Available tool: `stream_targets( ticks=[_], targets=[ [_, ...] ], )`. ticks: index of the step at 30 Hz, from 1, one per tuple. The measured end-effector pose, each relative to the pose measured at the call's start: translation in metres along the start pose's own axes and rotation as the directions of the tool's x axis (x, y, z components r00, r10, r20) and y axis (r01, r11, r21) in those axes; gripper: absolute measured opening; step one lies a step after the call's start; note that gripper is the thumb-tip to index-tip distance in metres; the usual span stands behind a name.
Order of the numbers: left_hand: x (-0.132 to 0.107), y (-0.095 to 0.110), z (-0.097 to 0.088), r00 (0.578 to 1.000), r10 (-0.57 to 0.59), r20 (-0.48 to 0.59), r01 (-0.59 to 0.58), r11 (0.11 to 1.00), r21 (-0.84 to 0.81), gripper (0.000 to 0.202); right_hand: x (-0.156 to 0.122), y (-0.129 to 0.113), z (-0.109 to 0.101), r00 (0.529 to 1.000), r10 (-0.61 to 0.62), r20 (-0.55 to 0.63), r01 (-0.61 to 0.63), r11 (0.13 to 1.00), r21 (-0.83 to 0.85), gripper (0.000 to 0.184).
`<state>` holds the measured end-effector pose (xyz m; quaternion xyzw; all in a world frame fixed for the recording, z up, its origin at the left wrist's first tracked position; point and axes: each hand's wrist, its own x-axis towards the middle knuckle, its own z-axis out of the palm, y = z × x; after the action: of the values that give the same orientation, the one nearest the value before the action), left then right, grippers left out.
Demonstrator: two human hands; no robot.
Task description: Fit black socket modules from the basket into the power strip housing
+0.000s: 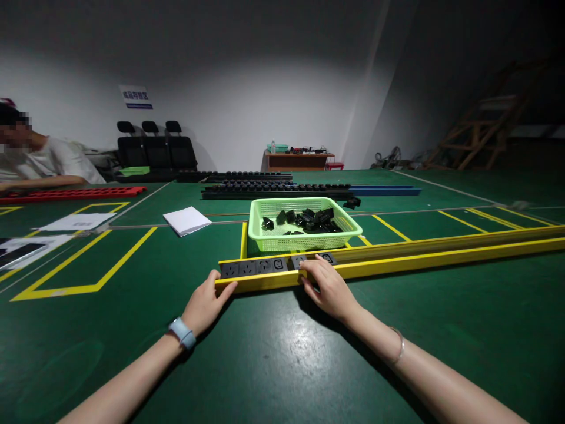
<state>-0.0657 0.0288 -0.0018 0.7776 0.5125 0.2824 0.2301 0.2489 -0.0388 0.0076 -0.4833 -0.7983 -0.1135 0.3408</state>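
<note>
Looks only partly filled: the yellow channel (265,283) lies lengthwise on the green table (273,365), just in front of the wearer, running off to the right edge of view. Four black sockets (247,268) sit side by side at its left end, three with slanted slots, the fourth with an outlined face. Then a small gap, then a slotted socket (299,260) by the right fingers, and an outlined socket (327,258) partly behind that hand. No sockets show further right along the channel, so I'd judge most of its length is left. Plenty of loose black pieces (314,220) in the light green basket (304,242) just behind

Left hand (207,303): at the channel's left end, thumb along the outside of the front wall, fingers round the end, clamped on it; forearm comes in from lower left, blue watch (182,333) on the wrist. Right hand (329,288): palm down, forearm in from lower right, wrist bent toward the channel, fingers curled over the front wall at the slotted socket, thumb apart and lower by the outer face; can't tell whether they pinch or just press

Folded white paper (187,221) left of the basket, dark rails (282,193) behind, co-worker (66,159) seated far left by a red rail (79,194)
</note>
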Motion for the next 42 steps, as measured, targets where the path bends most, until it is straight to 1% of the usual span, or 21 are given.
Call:
stream_targets(
  ticks=[2,4,8,10,15,18,21,33,42],
  targets=[
    [-0.0002,0.0002,-0.0001,1.0,0.002,-0.012,-0.002,1.0,0.0,0.031,-0.0005,0.0052,-0.0008,1.0,0.013,-0.02,-0.014,1.0,-0.011,0.031],
    [-0.0006,0.0005,-0.0002,1.0,0.007,-0.019,-0.007,1.0,0.0,0.031,-0.0015,0.009,-0.001,1.0,0.016,-0.016,-0.017,0.999,-0.04,0.032],
    [-0.0011,0.0012,-0.0002,1.0,0.008,-0.02,-0.008,1.0,-0.002,0.031,-0.0053,0.01,-0.0004,0.999,-0.009,0.035,0.013,0.992,-0.128,0.045],
    [-0.0012,0.0013,-0.0003,1.0,0.002,-0.016,-0.002,1.0,-0.007,0.031,-0.0076,0.0092,-0.0005,0.999,-0.009,0.049,0.017,0.986,-0.164,0.048],
    [-0.0009,0.0013,-0.0003,1.0,0.005,-0.008,-0.005,1.0,-0.015,0.03,-0.0096,0.0092,-0.0004,1.0,0.001,0.029,0.005,0.972,-0.235,0.045],
    [-0.0005,0.0013,-0.0001,1.0,0.002,-0.007,-0.002,1.0,-0.01,0.031,-0.0082,0.0086,0.0011,0.998,-0.001,0.056,0.018,0.957,-0.291,0.045],
    [0.0001,0.0006,0.0003,1.0,-0.003,-0.011,0.003,1.0,-0.002,0.031,-0.0065,0.0064,0.0017,0.997,0.02,0.073,0.005,0.945,-0.328,0.042],
    [0.0003,-0.0029,0.0014,1.0,-0.005,0.006,0.005,1.0,0.007,0.032,-0.0049,0.0022,-0.0003,0.995,0.052,0.09,-0.016,0.931,-0.365,0.037],
    [0.0009,-0.002,0.0013,1.0,-0.003,-0.001,0.003,1.0,0.007,0.032,-0.0048,0.0026,0.0,0.996,0.04,0.078,-0.008,0.929,-0.371,0.037]
  ],
)
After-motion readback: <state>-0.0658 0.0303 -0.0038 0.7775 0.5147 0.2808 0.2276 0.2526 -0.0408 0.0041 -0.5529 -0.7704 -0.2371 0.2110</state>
